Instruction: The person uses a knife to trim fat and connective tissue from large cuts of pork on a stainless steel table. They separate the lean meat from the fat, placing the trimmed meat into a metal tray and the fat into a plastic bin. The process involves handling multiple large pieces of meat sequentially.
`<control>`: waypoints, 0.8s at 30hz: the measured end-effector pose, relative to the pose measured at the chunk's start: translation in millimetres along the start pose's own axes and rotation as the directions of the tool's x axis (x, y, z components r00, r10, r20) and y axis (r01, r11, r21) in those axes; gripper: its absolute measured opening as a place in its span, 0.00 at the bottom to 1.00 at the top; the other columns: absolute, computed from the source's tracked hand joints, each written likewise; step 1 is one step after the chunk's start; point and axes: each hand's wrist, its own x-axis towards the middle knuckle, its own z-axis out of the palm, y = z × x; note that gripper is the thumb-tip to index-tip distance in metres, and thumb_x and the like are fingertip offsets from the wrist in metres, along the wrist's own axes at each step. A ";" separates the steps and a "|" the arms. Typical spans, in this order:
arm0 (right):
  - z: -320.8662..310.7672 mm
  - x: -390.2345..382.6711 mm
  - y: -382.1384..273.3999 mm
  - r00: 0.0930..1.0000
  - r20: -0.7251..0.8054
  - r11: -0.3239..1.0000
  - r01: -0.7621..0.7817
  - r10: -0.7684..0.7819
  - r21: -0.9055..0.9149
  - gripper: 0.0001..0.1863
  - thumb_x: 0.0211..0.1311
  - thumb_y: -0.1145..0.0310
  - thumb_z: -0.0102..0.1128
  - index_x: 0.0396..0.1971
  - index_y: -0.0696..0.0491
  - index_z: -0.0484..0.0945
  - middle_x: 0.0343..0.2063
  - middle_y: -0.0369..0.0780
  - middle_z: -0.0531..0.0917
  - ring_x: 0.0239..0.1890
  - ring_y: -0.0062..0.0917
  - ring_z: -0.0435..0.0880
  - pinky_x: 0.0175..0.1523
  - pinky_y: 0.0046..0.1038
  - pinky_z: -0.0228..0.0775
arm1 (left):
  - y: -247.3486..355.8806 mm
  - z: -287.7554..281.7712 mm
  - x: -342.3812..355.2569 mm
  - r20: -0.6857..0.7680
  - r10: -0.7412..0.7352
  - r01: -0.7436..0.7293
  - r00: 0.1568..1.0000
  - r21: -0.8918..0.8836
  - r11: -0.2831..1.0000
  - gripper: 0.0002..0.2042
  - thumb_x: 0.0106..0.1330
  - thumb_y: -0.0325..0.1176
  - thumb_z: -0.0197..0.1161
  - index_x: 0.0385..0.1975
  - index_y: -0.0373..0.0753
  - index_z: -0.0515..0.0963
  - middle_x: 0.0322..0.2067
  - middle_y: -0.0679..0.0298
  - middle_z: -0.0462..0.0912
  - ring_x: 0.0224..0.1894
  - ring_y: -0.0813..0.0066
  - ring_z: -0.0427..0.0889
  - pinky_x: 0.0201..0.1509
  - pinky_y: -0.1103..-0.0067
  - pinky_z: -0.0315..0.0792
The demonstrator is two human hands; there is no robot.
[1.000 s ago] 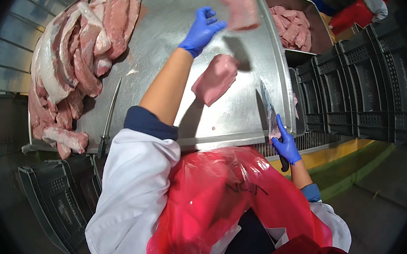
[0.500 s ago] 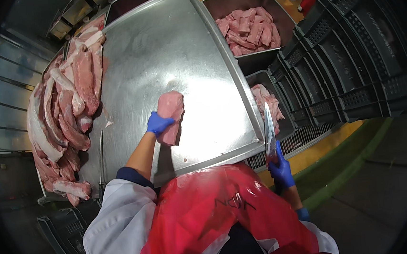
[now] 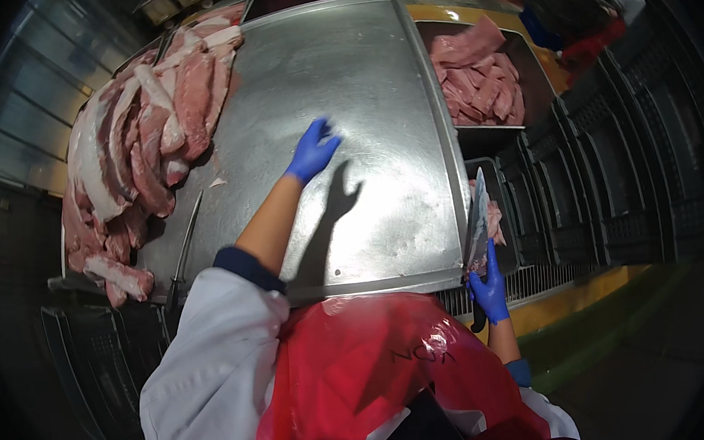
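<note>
My left hand (image 3: 312, 152), in a blue glove, reaches over the steel table (image 3: 331, 64) with its fingers apart and nothing in them. Its shadow falls on the metal beside it. Off the table's right edge, my blue-gloved right hand (image 3: 491, 290) grips a knife (image 3: 478, 222), blade pointing up and away from me. A thick piece of pink meat (image 3: 468, 44) shows at the top of the far right bin (image 3: 534, 48), above several cut pieces (image 3: 487, 93); whether it touches them I cannot tell.
Long cuts of raw meat (image 3: 142, 129) are heaped along the table's left side. Near them lies a sharpening steel (image 3: 187, 245). Pale trimmings (image 3: 494, 224) fill part of a tray behind the knife. Dark stacked crates (image 3: 612, 158) stand at the right; another crate (image 3: 90, 365) is at lower left.
My left hand has let go of the piece of meat, which has gone from the table to the far right bin. The hand is now farther from me; my right hand still holds the knife.
</note>
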 end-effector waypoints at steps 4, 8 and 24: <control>13.2 -5.3 21.1 1.000 0.031 0.998 0.002 0.000 -0.061 0.44 0.63 0.82 0.55 0.78 0.40 0.50 0.25 0.34 0.79 0.21 0.14 0.74 0.25 0.20 0.69 | -174.8 -155.4 -195.2 -0.443 -0.250 0.509 0.861 0.754 0.415 0.37 0.65 0.51 0.60 0.68 0.30 0.64 0.71 0.44 0.61 0.72 0.45 0.61 0.77 0.59 0.53; 21.7 -17.7 -3.5 0.998 0.053 0.979 -0.015 0.027 -0.202 0.41 0.65 0.78 0.56 0.76 0.44 0.53 0.25 0.37 0.80 0.22 0.17 0.77 0.29 0.25 0.73 | -186.4 -283.7 -346.9 -0.835 -0.423 0.908 0.351 0.413 -0.063 0.41 0.53 0.52 0.68 0.63 0.30 0.68 0.66 0.42 0.67 0.68 0.44 0.66 0.72 0.59 0.62; 180.0 40.7 -69.9 0.798 0.563 0.835 0.148 0.216 -0.531 0.49 0.62 0.72 0.60 0.78 0.32 0.44 0.30 0.45 0.83 0.26 0.25 0.78 0.39 0.27 0.73 | -94.2 -97.1 -277.7 0.073 -0.332 0.272 0.940 0.425 0.863 0.17 0.71 0.41 0.52 0.43 0.32 0.78 0.40 0.41 0.83 0.45 0.42 0.83 0.51 0.55 0.75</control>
